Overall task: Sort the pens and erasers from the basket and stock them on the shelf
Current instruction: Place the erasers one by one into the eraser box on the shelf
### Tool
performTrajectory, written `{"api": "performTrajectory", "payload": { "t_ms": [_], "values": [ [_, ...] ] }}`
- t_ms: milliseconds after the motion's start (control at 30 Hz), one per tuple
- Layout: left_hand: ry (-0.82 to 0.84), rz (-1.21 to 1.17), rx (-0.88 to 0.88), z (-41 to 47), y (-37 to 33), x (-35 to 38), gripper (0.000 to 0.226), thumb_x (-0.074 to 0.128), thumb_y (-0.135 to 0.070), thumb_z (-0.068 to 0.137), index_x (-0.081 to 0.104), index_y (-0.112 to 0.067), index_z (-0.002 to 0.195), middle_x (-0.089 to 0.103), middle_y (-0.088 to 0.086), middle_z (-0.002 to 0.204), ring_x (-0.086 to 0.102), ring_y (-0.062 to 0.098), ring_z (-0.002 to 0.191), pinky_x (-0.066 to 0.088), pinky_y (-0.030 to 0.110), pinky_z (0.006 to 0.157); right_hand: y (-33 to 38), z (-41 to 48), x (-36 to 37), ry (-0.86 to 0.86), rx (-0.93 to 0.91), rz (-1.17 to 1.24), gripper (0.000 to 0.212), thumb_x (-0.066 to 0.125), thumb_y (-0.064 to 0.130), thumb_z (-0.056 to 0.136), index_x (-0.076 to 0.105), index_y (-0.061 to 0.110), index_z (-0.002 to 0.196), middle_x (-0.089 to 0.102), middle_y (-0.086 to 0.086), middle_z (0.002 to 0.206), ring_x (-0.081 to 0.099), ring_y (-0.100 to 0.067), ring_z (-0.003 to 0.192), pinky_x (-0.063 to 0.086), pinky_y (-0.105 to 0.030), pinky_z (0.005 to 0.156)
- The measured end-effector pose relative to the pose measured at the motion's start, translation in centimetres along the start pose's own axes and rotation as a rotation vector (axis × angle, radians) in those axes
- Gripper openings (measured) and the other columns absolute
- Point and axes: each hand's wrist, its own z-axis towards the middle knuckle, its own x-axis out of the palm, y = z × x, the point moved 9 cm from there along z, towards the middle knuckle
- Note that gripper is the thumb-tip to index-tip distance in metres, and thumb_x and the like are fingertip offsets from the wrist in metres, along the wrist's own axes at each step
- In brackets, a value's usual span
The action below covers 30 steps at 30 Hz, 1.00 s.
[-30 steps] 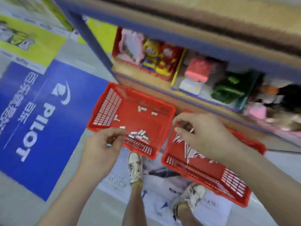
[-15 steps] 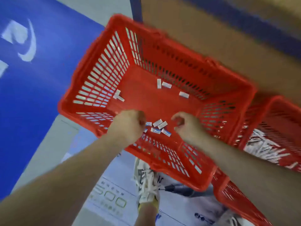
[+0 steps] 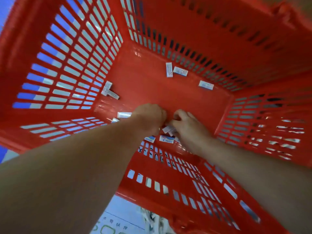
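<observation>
Glossy red plastic basket [image 3: 138, 78]

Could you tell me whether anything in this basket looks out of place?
Nothing looks damaged. The erasers lie scattered at mixed angles on the basket floor, two forming a T by its left wall; the left hand and right hand meet over a cluster.

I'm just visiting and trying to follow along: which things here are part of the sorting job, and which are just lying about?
Part of the job: red basket; loose erasers on its floor; left hand, fingers curled, contents hidden; right hand pinching erasers.
Just lying about: printed floor sheet; shoe; blue mat outside the basket.
</observation>
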Motion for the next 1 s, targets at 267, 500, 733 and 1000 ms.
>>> {"api": "performTrajectory", "payload": {
  "t_ms": [267,500,733,1000],
  "values": [
    [-0.048,-0.035,-0.037,-0.3,4.7,0.6,0.068,0.062,-0.055,0.077,0.043,-0.022,0.133,0.050,0.003,0.128,0.053,0.029,0.113,0.050,0.038,0.084,0.0,0.2,-0.7,-0.007,0.123,-0.091,0.039,0.061,0.028,0.084,0.048,0.016,0.119,0.046,-0.005,0.118,0.048,-0.026,0.111,0.046,-0.037,0.081],
    [0.045,-0.010,-0.109,-0.7,8.0,2.6,0.079,0.074,-0.044,0.073,0.036,-0.022,0.138,0.038,0.013,0.133,0.048,0.033,0.117,0.047,0.043,0.095,-0.4,0.9,-0.6,-0.088,0.200,0.004,0.037,0.063,0.019,0.078,0.055,0.018,0.113,0.041,-0.011,0.108,0.049,-0.031,0.083,0.038,-0.033,0.067],
    [-0.129,-0.120,-0.002,-0.5,6.6,0.9,0.040,0.054,-0.016,0.084,0.052,-0.024,0.124,0.060,0.007,0.118,0.059,0.029,0.105,0.046,0.028,0.081,-1.3,0.8,-0.6,-0.236,0.248,0.317,0.021,0.067,0.010,0.067,0.056,0.015,0.084,0.051,-0.004,0.086,0.051,-0.027,0.080,0.035,-0.030,0.062],
    [-0.061,0.091,0.368,0.2,0.8,2.6,0.037,0.051,-0.012,0.087,0.056,-0.027,0.121,0.049,-0.001,0.130,0.049,0.023,0.117,0.049,0.034,0.090,-2.5,0.3,2.1,-0.129,0.783,1.556,0.023,0.039,0.002,0.081,0.058,0.013,0.073,0.063,-0.010,0.070,0.052,-0.014,0.041,0.031,-0.015,0.040]
  ]
}}
